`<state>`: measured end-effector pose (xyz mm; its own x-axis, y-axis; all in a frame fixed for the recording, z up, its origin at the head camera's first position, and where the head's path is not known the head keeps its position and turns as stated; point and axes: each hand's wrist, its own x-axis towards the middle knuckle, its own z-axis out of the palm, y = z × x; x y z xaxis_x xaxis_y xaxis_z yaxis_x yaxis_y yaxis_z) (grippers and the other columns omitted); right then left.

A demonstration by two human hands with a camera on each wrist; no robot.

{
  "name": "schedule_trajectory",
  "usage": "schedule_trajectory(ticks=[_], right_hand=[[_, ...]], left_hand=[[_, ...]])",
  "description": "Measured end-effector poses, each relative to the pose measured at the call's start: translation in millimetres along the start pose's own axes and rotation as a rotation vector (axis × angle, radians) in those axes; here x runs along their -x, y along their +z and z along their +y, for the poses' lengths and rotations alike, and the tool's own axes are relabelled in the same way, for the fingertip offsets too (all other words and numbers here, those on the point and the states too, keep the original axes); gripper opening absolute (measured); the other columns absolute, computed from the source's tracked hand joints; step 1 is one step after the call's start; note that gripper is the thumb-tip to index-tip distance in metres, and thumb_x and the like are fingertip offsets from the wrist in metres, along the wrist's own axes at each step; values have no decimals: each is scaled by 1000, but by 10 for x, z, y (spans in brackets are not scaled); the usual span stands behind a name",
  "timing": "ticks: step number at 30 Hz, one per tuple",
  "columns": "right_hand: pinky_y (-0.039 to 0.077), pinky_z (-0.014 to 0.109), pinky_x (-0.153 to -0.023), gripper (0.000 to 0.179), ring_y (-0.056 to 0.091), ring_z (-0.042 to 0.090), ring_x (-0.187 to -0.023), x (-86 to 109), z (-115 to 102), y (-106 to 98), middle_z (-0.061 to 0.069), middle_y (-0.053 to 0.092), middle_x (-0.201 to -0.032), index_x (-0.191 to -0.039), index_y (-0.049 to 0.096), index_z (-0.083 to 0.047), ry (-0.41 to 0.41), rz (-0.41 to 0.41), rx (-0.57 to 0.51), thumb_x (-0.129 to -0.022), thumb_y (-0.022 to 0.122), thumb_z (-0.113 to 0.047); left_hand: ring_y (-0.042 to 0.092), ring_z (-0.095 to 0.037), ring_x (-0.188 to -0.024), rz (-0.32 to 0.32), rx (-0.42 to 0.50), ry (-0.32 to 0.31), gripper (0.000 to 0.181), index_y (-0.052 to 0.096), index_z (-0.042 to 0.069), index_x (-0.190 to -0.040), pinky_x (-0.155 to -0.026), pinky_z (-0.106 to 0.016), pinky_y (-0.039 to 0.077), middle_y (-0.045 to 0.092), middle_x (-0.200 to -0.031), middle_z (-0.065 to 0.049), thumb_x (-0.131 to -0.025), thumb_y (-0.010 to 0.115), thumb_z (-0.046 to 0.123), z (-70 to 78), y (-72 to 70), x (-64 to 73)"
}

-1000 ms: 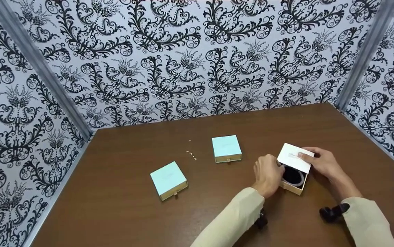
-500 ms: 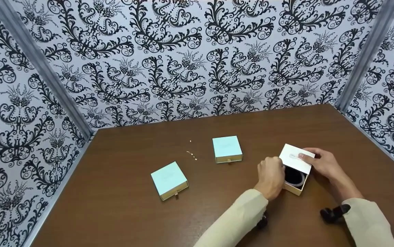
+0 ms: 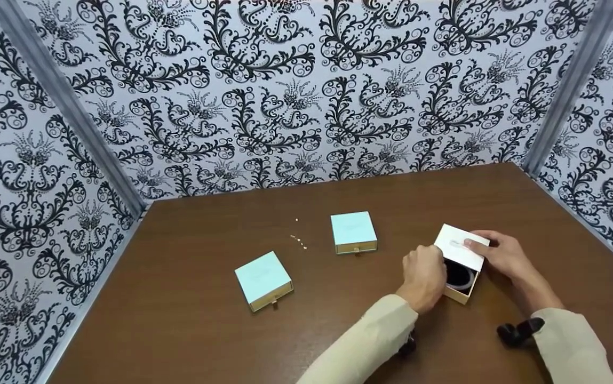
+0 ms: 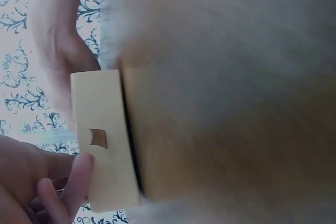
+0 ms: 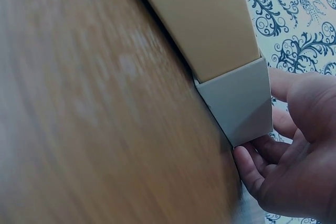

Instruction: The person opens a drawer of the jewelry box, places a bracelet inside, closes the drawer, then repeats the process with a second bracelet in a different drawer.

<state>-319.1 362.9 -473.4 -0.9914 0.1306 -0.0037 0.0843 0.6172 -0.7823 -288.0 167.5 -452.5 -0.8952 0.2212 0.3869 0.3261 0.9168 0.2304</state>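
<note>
Toward the table's right stands a white drawer box [image 3: 458, 244], its tan drawer [image 3: 456, 295] pulled partway out. Inside the drawer lies a black pad [image 3: 456, 276] with a grey ring around it. My right hand [image 3: 503, 253] grips the white sleeve, thumb on top. My left hand [image 3: 424, 274] is curled at the drawer's left side; its thumb is hidden in the head view. In the left wrist view a finger [image 4: 81, 179] touches the drawer's front near the small brown tab [image 4: 98, 137]. The right wrist view shows fingers [image 5: 249, 169] against the sleeve's end.
Two pale turquoise drawer boxes, one at the middle [image 3: 353, 229] and one at the left [image 3: 263, 278], sit on the brown table [image 3: 189, 330]. Several small light specks [image 3: 299, 241] lie between them. Patterned walls [image 3: 306, 96] close off the back and both sides.
My left hand has shifted slightly right along the drawer, and its thumb has gone out of sight in the head view. My right hand and the box have hardly moved.
</note>
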Motion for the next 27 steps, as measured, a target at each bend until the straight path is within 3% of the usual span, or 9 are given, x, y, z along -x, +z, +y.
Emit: schedule_trajectory(ticks=[6,10,14,17,21,24,27], right_hand=[[41,17,-74,68,52,17,-96,-13,3,14,30,57,-133,-136,55,5,8,0,-2,-96,64,-49],[41,17,-73,68,52,16,-94,-18,1,17,30,57,-131,-135,56,6,0,7,-4,-95,65,-47],[43,17,-73,68,54,18,-96,-22,-11,33,30,57,-133,-136,57,4,-8,8,-5,-95,65,-49],[42,19,-77,69,54,28,-104,-20,-23,28,32,56,-135,-137,57,3,-12,9,24,-94,64,-51],[42,30,-89,72,49,41,-120,-19,-51,-22,36,48,-143,-141,53,3,-13,-13,47,-95,63,-52],[40,45,-102,75,42,48,-132,-17,-93,-66,36,41,-149,-144,49,3,0,-26,38,-96,60,-53],[33,55,-111,76,37,49,-139,-11,-143,-91,33,41,-151,-145,48,1,10,-16,19,-96,58,-56]], left_hand=[[71,-8,-73,-72,58,-24,24,73,23,-66,-64,-23,55,76,-77,8,-90,72,27,-51,-81,-41],[70,-6,-72,-81,71,-11,28,71,24,-63,-63,-22,54,74,-75,10,-90,73,26,-125,-129,-38],[62,-2,-60,-82,131,28,41,58,21,-52,-57,-20,48,66,-62,11,-91,70,21,-241,-183,-20],[51,-1,-53,-72,180,64,46,49,21,-50,-54,-20,41,56,-55,12,-91,69,18,-341,-232,-15],[39,-3,-50,-58,181,83,45,45,20,-51,-51,-21,36,42,-52,10,-90,67,13,-482,-306,-28],[39,-5,-50,-61,178,71,39,52,19,-52,-50,-22,37,45,-53,10,-89,64,11,-594,-364,-52],[48,-5,-53,-50,172,53,29,63,18,-58,-50,-26,43,56,-58,9,-87,63,12,-721,-427,-89]])
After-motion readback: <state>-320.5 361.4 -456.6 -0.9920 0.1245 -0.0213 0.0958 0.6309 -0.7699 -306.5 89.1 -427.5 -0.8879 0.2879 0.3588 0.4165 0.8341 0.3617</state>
